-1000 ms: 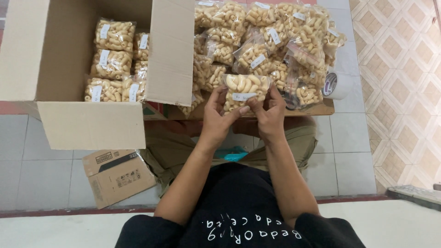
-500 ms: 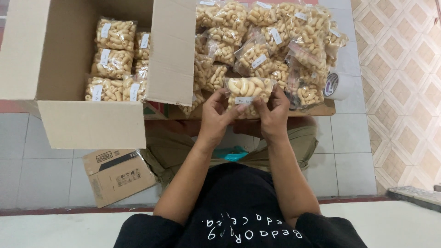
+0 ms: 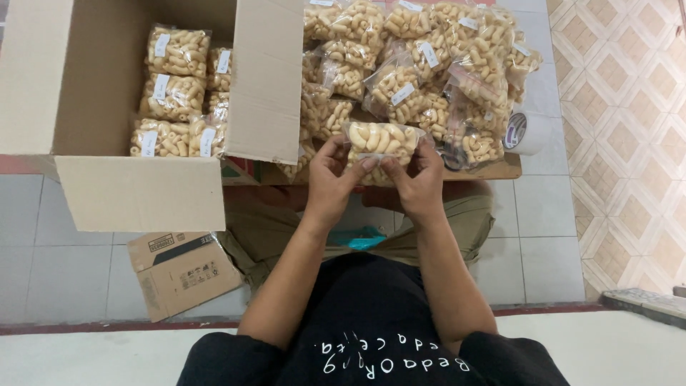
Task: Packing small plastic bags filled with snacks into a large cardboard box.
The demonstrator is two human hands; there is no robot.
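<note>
Both hands hold one clear snack packet [image 3: 379, 139] filled with pale curled crackers, just above my lap. My left hand [image 3: 330, 179] grips its left lower edge and my right hand [image 3: 418, 179] its right lower edge, thumbs on the front. Beyond it lies a heap of the same packets [image 3: 414, 64] on a flat cardboard sheet [image 3: 500, 170]. To the left an open cardboard box [image 3: 136, 189] holds several packets [image 3: 175, 93] stacked with white labels showing.
A roll of tape [image 3: 527, 132] rests at the right edge of the heap. A small flattened carton [image 3: 182, 271] lies on the tiled floor by my left knee. Patterned tiles run along the right side.
The packet has been drawn slightly toward me and lifted off the heap's edge; both hands have kept their grip on it.
</note>
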